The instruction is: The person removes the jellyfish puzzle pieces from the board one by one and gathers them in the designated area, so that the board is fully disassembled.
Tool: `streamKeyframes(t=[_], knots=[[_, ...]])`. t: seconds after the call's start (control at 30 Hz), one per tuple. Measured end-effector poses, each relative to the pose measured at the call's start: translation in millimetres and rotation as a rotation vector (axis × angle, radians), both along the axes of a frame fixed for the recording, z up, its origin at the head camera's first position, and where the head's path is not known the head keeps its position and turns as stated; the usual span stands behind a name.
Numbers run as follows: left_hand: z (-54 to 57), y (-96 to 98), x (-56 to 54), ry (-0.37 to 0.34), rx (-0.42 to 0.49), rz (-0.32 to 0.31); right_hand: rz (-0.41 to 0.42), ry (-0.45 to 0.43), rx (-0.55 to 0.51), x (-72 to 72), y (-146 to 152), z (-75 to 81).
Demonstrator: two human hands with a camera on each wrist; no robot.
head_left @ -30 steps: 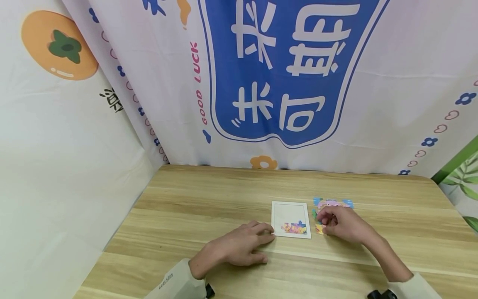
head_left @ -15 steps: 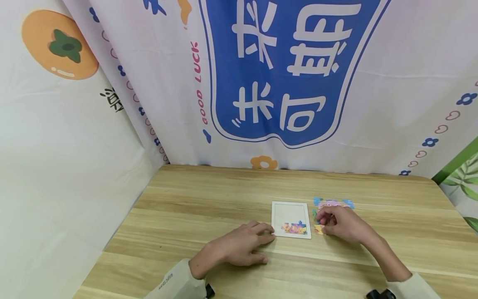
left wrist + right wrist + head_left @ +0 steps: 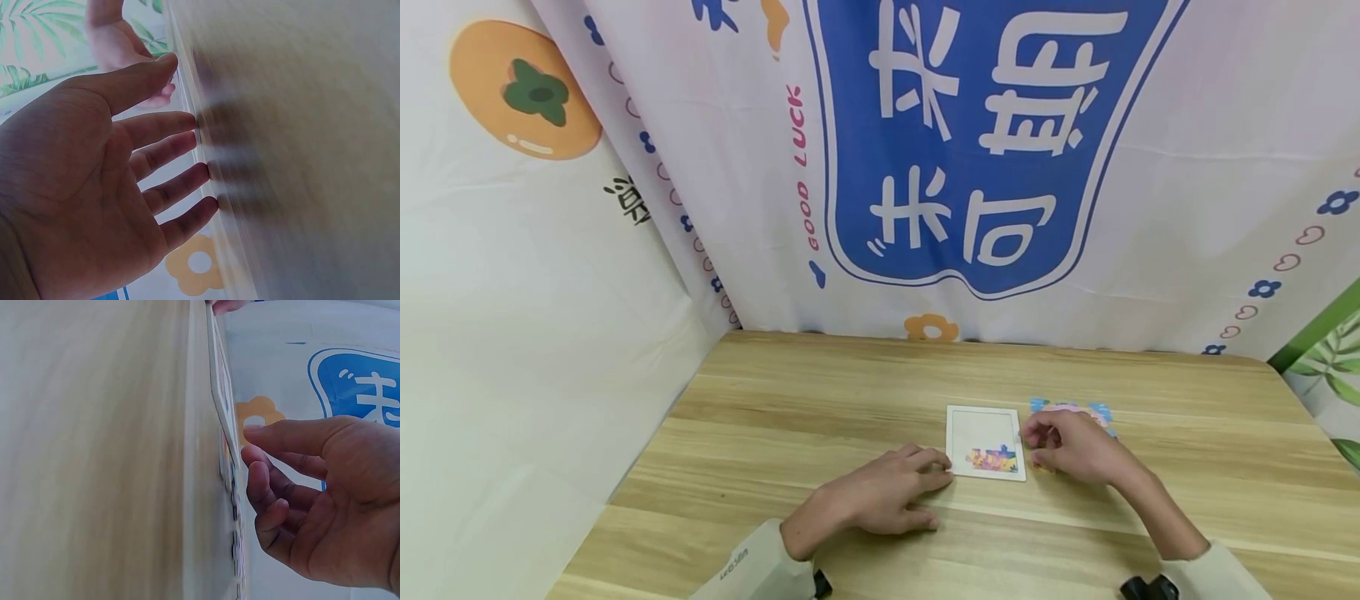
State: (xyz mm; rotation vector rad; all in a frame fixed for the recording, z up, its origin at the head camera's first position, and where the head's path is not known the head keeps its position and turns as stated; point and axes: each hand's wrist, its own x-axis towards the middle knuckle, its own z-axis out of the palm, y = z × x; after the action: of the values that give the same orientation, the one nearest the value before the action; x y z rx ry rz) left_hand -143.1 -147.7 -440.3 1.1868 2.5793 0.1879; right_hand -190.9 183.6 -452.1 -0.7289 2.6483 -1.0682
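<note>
A white framed puzzle board (image 3: 981, 425) lies on the table with joined colourful puzzle pieces (image 3: 996, 459) in its lower right corner. My left hand (image 3: 883, 492) rests with fingers spread, its fingertips touching the board's left edge. To the right of the board, my right hand (image 3: 1078, 446) hovers low over loose puzzle pieces (image 3: 1101, 412) and covers most of them. In the right wrist view the thumb and index fingertips (image 3: 253, 432) are near each other, and no piece shows between them. A yellow piece (image 3: 1042, 469) peeks out below the right thumb.
The wooden table (image 3: 820, 383) reaches back to a hanging white cloth (image 3: 760, 208) with a blue printed panel. White cloth also covers the left side. A green leaf-patterned cloth (image 3: 1337, 358) hangs at the right.
My right hand has moved slightly left toward the board's right edge, covering the green piece and more of the yellow one. My left hand stays in place.
</note>
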Motion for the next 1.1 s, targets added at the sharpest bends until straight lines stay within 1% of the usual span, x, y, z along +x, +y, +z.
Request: streamKeyframes(t=[0.17,0.43,0.57,0.7,0.8,1.1], knots=[[0.2,0.1,-0.1,0.005,-0.001,-0.004,-0.019,-0.023,0.016,-1.7,-9,2.6],[-1.1,0.7,-1.0,0.012,0.004,-0.006,-0.002,-0.086,-0.009,-6.5,-19,-0.2],[-0.9,1.2,-0.8,0.009,0.004,-0.001,0.009,-0.079,-0.004,-7.8,-23,-0.8],[0.3,1.1,-0.4,0.007,0.002,0.004,0.032,-0.071,-0.021,-8.2,-29,-0.7],[1.0,0.9,-0.5,0.008,0.003,0.004,0.047,-0.078,-0.033,-8.1,-33,-0.4],[0.2,1.5,-1.2,0.021,0.0,-0.003,0.061,-0.101,-0.033,-7.0,-46,-1.0]])
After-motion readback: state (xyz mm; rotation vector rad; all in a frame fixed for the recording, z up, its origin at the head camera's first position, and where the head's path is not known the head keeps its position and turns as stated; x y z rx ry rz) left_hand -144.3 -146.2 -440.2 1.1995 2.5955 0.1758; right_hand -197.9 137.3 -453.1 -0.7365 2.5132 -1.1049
